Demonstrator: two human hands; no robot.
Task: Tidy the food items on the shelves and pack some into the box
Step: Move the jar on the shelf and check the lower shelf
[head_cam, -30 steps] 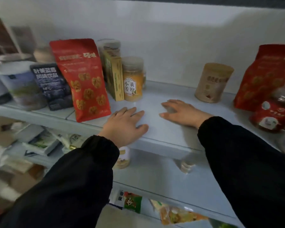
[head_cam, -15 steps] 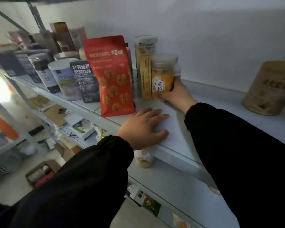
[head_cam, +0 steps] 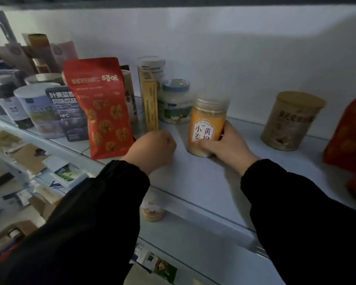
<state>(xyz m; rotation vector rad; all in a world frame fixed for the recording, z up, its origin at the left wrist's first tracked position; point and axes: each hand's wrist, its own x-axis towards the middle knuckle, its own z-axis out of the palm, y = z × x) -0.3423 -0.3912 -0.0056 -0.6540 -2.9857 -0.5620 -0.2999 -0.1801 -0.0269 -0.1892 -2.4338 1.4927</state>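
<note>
My right hand (head_cam: 228, 146) grips a clear jar of yellow powder (head_cam: 208, 124) with a white label, standing upright on the white shelf (head_cam: 193, 182). My left hand (head_cam: 154, 150) is curled into a loose fist just left of the jar, close to the base of a narrow yellow box (head_cam: 150, 105), and holds nothing that I can see. A red snack pouch (head_cam: 102, 105) stands left of that fist. Behind the box sit a white jar with a blue lid (head_cam: 176, 101) and a tall white can (head_cam: 152, 68).
A tan round can (head_cam: 292, 120) stands at the right, with a red pouch (head_cam: 349, 136) at the frame's edge. Cans, a dark drink pack (head_cam: 67, 112) and boxes crowd the shelf's left end. Lower shelves hold boxes and packets (head_cam: 68, 173).
My right hand has pulled the yellow-powder jar out from beside the yellow box toward the right. My left hand rose off the shelf and curled from flat into a fist.
</note>
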